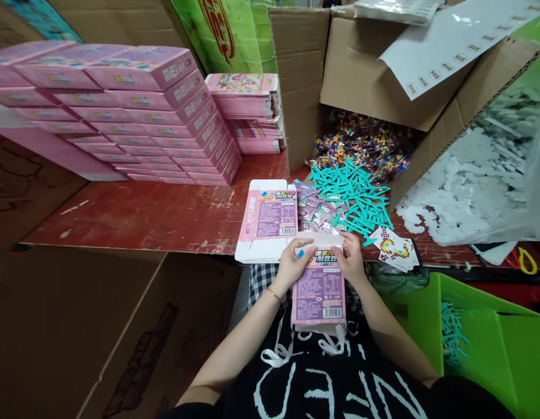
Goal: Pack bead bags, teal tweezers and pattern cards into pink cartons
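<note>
Shows box [319, 297] between and below left hand [292, 265] and right hand [352, 260], both nearly closed, pinching its top end. Likely handles light, semi-stiff, easily creased; calls for side-edge hold.

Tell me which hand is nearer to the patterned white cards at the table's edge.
Right. The right hand is left of the patterned white cards, holding the pink box; the left hand is farther left, across the box.

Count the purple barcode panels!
2: one on the flat pink carton on the table, one on the pink box in left hand and right hand. Others may be hidden.
</note>
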### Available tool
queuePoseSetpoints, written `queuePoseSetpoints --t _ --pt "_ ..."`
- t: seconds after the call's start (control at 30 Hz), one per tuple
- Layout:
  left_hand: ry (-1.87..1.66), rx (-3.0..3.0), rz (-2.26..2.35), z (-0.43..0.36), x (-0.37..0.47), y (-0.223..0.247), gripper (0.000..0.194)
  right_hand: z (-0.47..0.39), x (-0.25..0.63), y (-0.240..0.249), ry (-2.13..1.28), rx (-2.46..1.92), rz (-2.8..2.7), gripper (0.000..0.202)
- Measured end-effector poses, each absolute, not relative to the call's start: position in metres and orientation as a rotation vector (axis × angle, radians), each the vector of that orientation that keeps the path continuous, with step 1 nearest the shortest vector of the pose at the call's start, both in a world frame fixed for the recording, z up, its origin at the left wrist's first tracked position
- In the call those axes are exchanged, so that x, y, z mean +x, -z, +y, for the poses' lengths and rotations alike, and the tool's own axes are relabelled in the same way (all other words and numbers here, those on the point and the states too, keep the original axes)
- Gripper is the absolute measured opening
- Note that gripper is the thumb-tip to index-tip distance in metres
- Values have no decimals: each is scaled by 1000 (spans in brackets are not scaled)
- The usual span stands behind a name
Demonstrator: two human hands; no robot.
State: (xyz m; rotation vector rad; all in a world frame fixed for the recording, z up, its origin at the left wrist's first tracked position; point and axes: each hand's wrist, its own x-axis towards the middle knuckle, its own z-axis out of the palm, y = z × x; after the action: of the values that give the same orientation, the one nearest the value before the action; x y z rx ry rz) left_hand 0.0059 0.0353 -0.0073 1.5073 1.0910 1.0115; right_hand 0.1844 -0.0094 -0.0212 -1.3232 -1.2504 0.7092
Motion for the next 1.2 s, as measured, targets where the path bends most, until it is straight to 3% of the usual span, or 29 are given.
queuePoseSetpoints --t 0.2,0.5,0.77,0.83,0.93,0.97,1.0,1.1,1.2 --pt "-1252 1403 1006 16 20 8 45 -13 202 2 -836 -1292 -1389 27" --pt "-1039 1420 1021 21 26 -12 19 -13 231 -20 -1442 -1269 -1099 34" --pt "-1089 1466 945 13 26 5 35 -27 223 -9 -1126 -1206 -1425 25" --pt "-1100 1471 940 15 25 -4 34 -33 226 -11 -1060 -1222 -1465 41" --pt "-1327 1462 1017 20 17 -27 33 -47 235 -12 -1059 -1150 -1392 98" --pt "-1458 1439 1048 21 12 -36 33 -53 239 -12 -1111 -1134 -1366 106" --pt "-1579 1410 1063 22 6 -43 32 -59 243 -12 -1175 -1138 -1345 101" --pt "-1671 1500 1001 20 -16 -60 33 -74 255 -21 -1157 -1162 -1203 51" --pt "-1619 1941 1014 9 -33 -67 58 -81 261 -44 -1025 -974 -1111 27"
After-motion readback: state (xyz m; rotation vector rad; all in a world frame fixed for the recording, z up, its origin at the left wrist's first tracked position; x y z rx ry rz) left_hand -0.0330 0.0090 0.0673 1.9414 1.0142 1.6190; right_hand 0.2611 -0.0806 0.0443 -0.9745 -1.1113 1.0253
